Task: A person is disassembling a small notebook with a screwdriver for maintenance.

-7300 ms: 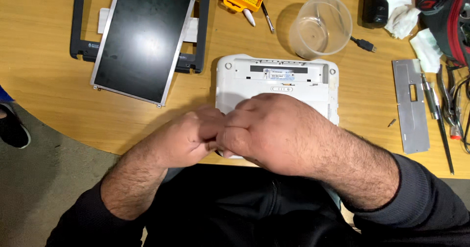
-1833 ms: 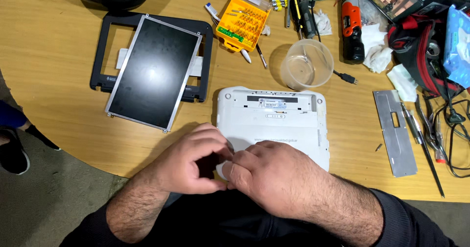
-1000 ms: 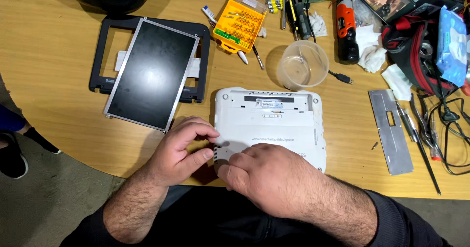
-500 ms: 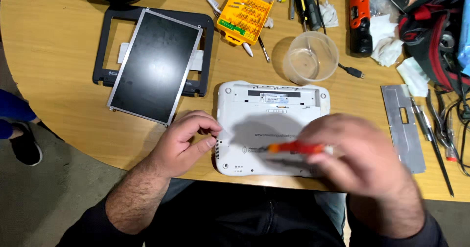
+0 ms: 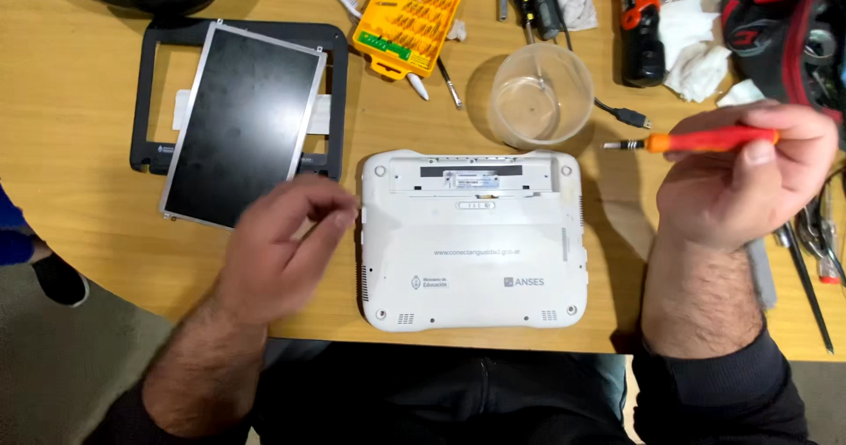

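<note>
A small white laptop (image 5: 471, 238) lies upside down on the wooden table (image 5: 70, 75) near the front edge. My right hand (image 5: 731, 189) is raised to the laptop's right and grips an orange-handled screwdriver (image 5: 696, 140), its tip pointing left toward a clear plastic cup (image 5: 539, 95). My left hand (image 5: 278, 247) hovers just left of the laptop, fingers loosely curled and apart, holding nothing I can see.
A bare screen panel (image 5: 242, 123) lies on a dark bezel frame (image 5: 145, 101) at the left. A yellow bit case (image 5: 410, 11) sits at the back. Screwdrivers, an orange power tool (image 5: 639, 22), crumpled tissues and pliers crowd the back right.
Both hands have left the laptop's front edge. My right hand swung right and up with the screwdriver; my left hand drew off to the left.
</note>
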